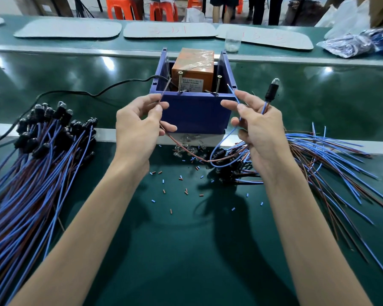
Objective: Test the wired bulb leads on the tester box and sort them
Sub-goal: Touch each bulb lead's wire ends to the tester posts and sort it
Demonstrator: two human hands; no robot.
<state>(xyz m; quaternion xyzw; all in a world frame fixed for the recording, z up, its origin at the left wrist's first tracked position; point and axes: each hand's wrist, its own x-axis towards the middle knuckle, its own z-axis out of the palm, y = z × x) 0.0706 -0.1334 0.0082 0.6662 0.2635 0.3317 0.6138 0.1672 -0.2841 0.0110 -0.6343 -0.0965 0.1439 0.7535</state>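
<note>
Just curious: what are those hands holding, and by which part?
The left hand pinches a brown wire near its bare tip; the right hand pinches a blue wire near its tip.

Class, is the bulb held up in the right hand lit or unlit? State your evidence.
Unlit: the bulb shows no glow, and the brown lead and blue lead tips stand apart from the two screws.

- My green bench top (186, 250) is glossy and throws back patches of overhead light.
- Two pale metal rails (75, 50) cross it sideways.
- Three pale rounded mats (69, 30) lie in a row on the far strip, with a clear plastic cup (232, 43) by the right one.
- Beyond stand orange plastic stools (119, 7) and people's legs (217, 12).
- Clear plastic bags (347, 23) pile up at far right.
</note>
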